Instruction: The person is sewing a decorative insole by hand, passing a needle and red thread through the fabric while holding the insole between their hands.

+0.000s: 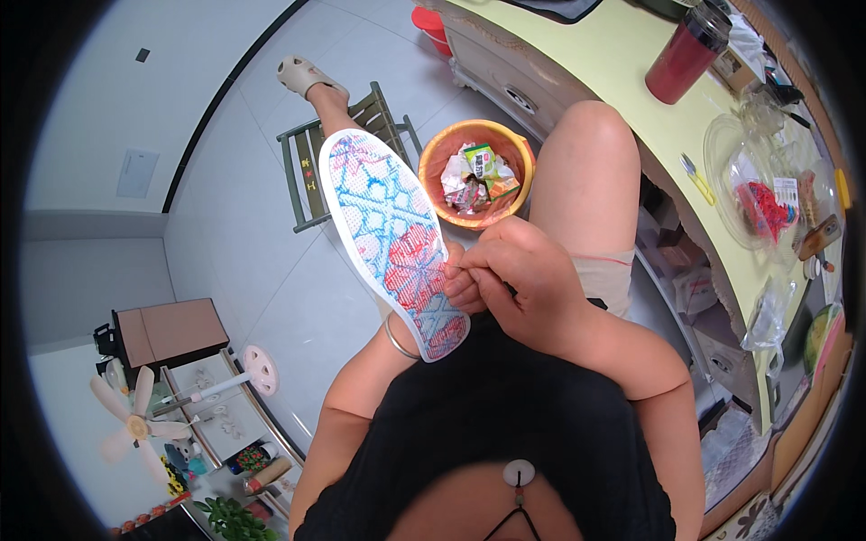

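Observation:
A white shoe insole [383, 212] with a blue and red cross-stitch pattern is held up in front of me, slanting from upper left to lower right. My left hand [459, 287] grips it from behind near its narrower part. Most of that hand is hidden by the insole; only some fingers show past the right edge. Against those fingers, my right hand [528, 275] is closed in a pinch at the insole's edge. Whatever sits between its fingertips is too small to make out.
Beyond the insole stand a folding stool [311, 176] with a foot on it and an orange bin [433, 153] holding wrappers. On my right, a pale yellow table [622, 63] carries a dark red flask [687, 56], a clear tray [717, 171] with red thread, and small tools. A fan [135, 426] stands left.

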Motion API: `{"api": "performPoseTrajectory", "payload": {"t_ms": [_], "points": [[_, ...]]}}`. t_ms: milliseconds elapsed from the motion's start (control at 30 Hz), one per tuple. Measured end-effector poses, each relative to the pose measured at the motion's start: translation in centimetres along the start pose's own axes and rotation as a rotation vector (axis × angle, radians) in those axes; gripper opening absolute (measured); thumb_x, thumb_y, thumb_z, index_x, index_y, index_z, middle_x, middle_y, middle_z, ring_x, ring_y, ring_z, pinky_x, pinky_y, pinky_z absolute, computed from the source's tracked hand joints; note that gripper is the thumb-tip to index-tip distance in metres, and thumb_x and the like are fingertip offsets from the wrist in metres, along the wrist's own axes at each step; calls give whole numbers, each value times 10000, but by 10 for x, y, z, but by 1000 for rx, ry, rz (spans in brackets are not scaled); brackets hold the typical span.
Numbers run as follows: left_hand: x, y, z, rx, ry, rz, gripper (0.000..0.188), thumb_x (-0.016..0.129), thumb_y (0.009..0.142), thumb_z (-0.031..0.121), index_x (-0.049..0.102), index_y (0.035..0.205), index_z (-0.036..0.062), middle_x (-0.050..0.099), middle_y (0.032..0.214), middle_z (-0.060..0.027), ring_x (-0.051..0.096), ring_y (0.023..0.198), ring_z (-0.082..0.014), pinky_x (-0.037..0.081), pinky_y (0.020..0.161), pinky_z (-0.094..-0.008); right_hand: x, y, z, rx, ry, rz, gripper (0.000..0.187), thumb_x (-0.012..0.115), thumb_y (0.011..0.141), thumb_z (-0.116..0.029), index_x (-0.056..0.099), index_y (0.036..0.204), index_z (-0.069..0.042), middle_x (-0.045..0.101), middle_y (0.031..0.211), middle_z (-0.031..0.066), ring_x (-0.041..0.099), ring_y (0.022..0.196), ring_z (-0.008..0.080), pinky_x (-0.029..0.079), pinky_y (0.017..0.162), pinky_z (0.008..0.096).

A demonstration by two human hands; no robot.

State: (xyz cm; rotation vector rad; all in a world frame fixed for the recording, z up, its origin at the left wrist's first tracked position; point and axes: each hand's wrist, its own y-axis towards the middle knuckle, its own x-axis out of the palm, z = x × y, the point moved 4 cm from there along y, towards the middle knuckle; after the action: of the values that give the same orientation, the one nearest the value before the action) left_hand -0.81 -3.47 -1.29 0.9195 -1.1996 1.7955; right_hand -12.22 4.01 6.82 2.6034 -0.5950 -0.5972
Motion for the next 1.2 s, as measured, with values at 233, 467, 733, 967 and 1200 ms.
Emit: {"api": "performPoseTrajectory", "payload": {"t_ms": [233, 467, 733, 967, 1200], "points": [[5, -3, -3, -13, -17, 34, 272, 408, 932, 254, 481, 717, 104, 419, 550, -1, 340, 481, -104, 289, 459, -233, -2, 0, -3, -11, -1, -22, 119, 560, 769, 78, 598, 836, -12, 568, 733, 53, 639, 633, 156, 500, 596, 260], [26, -10, -2, -51, 88, 323, 265, 410, 931, 238, 470, 714, 99, 418, 556, -2, 346, 492, -107, 292, 467, -234, -4, -1, -5, 7, -7, -27, 114, 580, 759, 78, 598, 845, 6, 566, 731, 56, 632, 632, 154, 496, 590, 262], [3, -1, -5, -20, 82, 1, 250, 475, 909, 268, 495, 732, 92, 411, 571, -5, 346, 515, -130, 289, 500, -250, -3, -4, 2, -44, -70, -4, 123, 572, 764, 80, 594, 863, 10, 565, 741, 64, 620, 642, 178, 495, 585, 283], [11, -1, 6, 146, 314, -37, 143, 584, 881, 132, 589, 901, -10, 614, 770, -64, 558, 683, -141, 454, 653, -255, -3, -15, 39, 291, 129, -72, 146, 614, 806, 40, 622, 942, -14, 614, 823, 56, 638, 783, 150, 506, 691, 252], [12, -7, 7, 237, 561, 137, 115, 611, 865, 32, 592, 942, -52, 670, 878, -104, 634, 766, -106, 512, 707, -226, 13, -38, 75, 822, 911, 216, 391, 671, 836, -88, 510, 1183, -8, 624, 1055, 90, 638, 910, 165, 558, 747, 294]]}}
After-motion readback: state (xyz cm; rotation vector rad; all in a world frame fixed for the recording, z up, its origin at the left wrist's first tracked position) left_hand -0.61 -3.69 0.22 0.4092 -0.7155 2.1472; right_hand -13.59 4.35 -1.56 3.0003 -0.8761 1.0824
